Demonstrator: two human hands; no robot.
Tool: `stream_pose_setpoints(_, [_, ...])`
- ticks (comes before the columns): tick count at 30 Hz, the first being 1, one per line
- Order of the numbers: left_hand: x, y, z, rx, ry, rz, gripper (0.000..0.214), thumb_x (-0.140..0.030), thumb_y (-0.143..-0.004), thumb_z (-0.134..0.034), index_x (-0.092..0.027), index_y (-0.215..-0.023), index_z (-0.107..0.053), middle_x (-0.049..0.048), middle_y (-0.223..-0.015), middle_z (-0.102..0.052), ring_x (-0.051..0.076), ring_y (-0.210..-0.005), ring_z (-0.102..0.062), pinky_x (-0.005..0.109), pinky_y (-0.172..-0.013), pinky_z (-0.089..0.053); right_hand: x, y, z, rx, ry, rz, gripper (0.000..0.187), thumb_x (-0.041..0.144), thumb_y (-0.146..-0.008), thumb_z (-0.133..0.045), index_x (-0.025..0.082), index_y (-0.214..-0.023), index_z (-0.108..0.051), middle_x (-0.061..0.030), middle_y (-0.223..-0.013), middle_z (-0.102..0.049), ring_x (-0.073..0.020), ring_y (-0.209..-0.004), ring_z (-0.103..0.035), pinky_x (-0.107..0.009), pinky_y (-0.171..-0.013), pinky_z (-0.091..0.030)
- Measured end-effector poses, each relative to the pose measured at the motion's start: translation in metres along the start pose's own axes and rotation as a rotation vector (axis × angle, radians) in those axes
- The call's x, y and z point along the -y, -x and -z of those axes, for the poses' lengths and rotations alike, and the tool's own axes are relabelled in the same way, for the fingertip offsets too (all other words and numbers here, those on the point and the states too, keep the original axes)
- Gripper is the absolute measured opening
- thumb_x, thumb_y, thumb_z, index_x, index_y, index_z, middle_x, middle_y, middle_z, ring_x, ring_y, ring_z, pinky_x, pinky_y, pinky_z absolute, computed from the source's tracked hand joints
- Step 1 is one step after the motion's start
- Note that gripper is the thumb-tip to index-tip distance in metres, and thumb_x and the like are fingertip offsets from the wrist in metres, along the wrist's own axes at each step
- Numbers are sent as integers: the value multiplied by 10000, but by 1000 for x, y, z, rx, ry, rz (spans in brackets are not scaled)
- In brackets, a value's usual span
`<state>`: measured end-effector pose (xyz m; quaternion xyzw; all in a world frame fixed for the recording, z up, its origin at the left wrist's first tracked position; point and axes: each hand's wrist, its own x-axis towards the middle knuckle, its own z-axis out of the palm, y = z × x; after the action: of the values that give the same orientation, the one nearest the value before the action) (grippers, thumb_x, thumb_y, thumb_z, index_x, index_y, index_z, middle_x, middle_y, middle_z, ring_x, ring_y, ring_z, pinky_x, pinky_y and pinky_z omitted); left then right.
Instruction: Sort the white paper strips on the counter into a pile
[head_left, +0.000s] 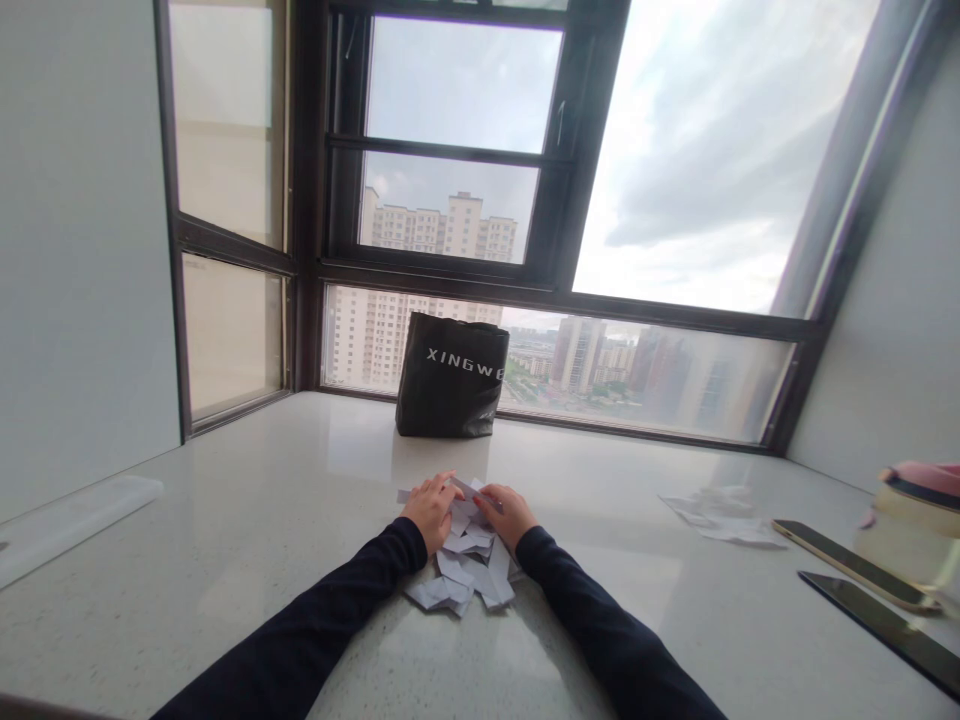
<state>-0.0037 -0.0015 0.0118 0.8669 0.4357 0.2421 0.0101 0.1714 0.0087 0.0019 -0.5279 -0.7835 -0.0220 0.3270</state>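
Folded and torn white paper pieces [469, 575] lie heaped on the pale speckled counter [360, 640] right in front of me. At the far side of this heap, my left hand [431, 510] has its fingers bent over a paper strip, whose end pokes out on the left. My right hand [508, 513] faces it from the right, thumb and fingers closed on a piece of white paper at the top of the heap. The fingertips of both hands nearly meet, and the exact grip is partly hidden behind the fingers.
A black bag [450, 385] with white lettering stands by the window. On the right are crumpled white papers [724, 515], a phone [855, 565], a dark flat device [885, 625] and a pink-lidded container [911, 525]. A long white object [82, 520] lies at the left wall.
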Motion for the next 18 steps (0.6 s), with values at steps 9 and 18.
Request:
stream_pose_setpoints(9, [1, -1, -1, -2, -9, -9, 347, -108, -654, -450, -212, -985, -470, 46, -1241, -333, 214, -1050, -389, 370, -875, -321, -1, 0, -1, 7, 7, 13, 215, 282, -767, -421, 161, -745, -597, -46, -723, -623, -164, -711, -542, -255, -660, -400])
stream_pose_setpoints(18, [1, -1, -2, 0, -12, -3, 353, -98, -648, -448, -213, -981, -470, 43, -1235, -336, 208, -1043, -395, 360, -877, -326, -1, 0, 0, 12, -9, 23, 228, 291, -769, -415, 158, -738, -598, -51, -722, -620, -166, -716, -545, -256, -657, -398])
